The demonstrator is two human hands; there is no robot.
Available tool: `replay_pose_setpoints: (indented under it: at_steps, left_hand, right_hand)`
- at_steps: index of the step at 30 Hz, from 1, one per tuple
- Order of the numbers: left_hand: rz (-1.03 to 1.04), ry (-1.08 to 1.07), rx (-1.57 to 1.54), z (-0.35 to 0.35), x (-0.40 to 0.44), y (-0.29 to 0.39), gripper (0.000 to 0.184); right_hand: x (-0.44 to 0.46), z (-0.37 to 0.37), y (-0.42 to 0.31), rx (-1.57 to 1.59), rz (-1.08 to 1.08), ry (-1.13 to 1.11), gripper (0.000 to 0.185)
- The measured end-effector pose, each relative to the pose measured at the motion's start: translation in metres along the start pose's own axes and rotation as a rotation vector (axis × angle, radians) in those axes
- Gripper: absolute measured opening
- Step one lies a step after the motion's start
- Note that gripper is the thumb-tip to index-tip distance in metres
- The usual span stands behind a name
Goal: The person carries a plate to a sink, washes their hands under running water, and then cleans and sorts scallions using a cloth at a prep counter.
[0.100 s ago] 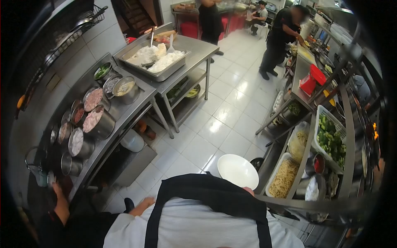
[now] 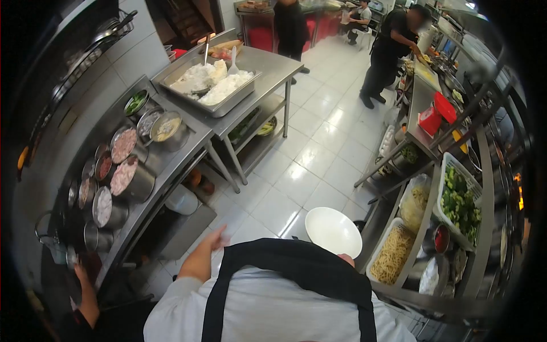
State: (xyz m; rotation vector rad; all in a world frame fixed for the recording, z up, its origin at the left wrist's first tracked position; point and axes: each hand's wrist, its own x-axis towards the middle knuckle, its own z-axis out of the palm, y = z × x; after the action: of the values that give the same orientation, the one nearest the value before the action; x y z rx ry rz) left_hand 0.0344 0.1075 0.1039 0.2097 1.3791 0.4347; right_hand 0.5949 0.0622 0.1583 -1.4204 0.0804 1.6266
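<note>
In front of my apron, my right hand (image 2: 346, 259) grips the rim of a white plate (image 2: 332, 231); only a small part of the hand shows behind the apron. The plate's inside carries no food. My left hand (image 2: 213, 239) reaches out over the floor at the left with its fingers stretched, slightly smeared by motion, holding nothing. The nearest thing to it is the steel counter with pots on the left, apart from the hand.
Steel pots of meat (image 2: 130, 176) line the left counter. A tray of rice (image 2: 239, 94) stands on the table beyond. On the right are noodles (image 2: 392, 256) and a basket of greens (image 2: 460, 199). A co-worker's hand (image 2: 80, 268) is at lower left; other people stand farther back.
My left hand has come up and forward, farther into view. The plate in my right hand has shifted slightly to the right and up.
</note>
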Motion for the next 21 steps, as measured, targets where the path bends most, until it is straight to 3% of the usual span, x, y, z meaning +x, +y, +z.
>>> replay_pose_setpoints:
  at_steps: [1, 2, 3, 4, 6, 7, 9, 12, 14, 15, 16, 17, 18, 20, 21]
  left_hand:
    - [0.183, 0.194, 0.267, 0.068, -0.04, 0.08, 0.077]
    - [0.507, 0.174, 0.872, 0.056, 0.033, 0.124, 0.078]
    - [0.376, 0.44, 1.508, 0.125, -0.021, 0.189, 0.081]
    - [0.51, 0.401, 1.605, 0.153, -0.023, 0.232, 0.074]
    - [0.374, -0.104, 0.51, 0.196, 0.008, 0.297, 0.07]
    - [0.406, -0.137, 0.509, 0.21, 0.02, 0.312, 0.069]
    - [0.479, -0.185, 0.508, 0.23, 0.034, 0.344, 0.068]
    - [0.313, 0.386, 1.724, 0.241, 0.05, 0.349, 0.066]
    - [0.032, 0.176, 0.899, 0.22, 0.081, 0.335, 0.074]
    - [-0.09, 0.071, 0.486, 0.193, 0.108, 0.315, 0.078]
    - [-0.023, -0.023, 0.89, 0.123, 0.227, 0.266, 0.081]
    - [0.131, 0.22, 1.285, 0.139, 0.161, 0.267, 0.079]
    - [-0.138, 0.47, 1.61, 0.202, 0.064, 0.316, 0.078]
    - [-0.187, 0.226, 1.508, 0.139, 0.144, 0.269, 0.079]
    - [-0.166, 0.127, 1.488, 0.143, 0.156, 0.28, 0.076]
  right_hand:
    - [0.015, 0.006, -0.011, 0.01, -0.021, 0.022, 0.033]
    - [0.031, 0.011, -0.022, 0.009, -0.051, 0.044, 0.031]
    - [0.054, 0.011, -0.031, 0.003, -0.096, 0.064, 0.029]
    - [0.079, 0.01, -0.041, -0.023, -0.152, 0.082, 0.028]
    - [0.134, 0.002, -0.057, -0.106, -0.271, 0.1, 0.025]
    - [0.147, 0.011, -0.071, -0.182, -0.316, 0.11, 0.023]
    - [0.161, 0.026, -0.123, -0.206, -0.192, 0.145, 0.019]
    - [0.196, 0.048, -0.19, -0.78, -0.331, 0.08, 0.023]
    - [0.228, 0.071, -0.24, -0.707, -0.218, 0.041, 0.031]
    - [0.23, 0.106, -0.274, -0.351, 0.0, 0.058, 0.035]
    - [0.222, 0.143, -0.303, -0.187, 0.073, 0.078, 0.038]
    - [0.213, 0.18, -0.332, -0.022, 0.142, 0.11, 0.042]
    - [0.205, 0.218, -0.353, -0.049, 0.067, 0.133, 0.044]
    - [0.259, 0.225, -0.385, -0.021, 0.082, 0.059, 0.045]
    - [0.292, 0.223, -0.4, -0.014, 0.145, 0.063, 0.045]
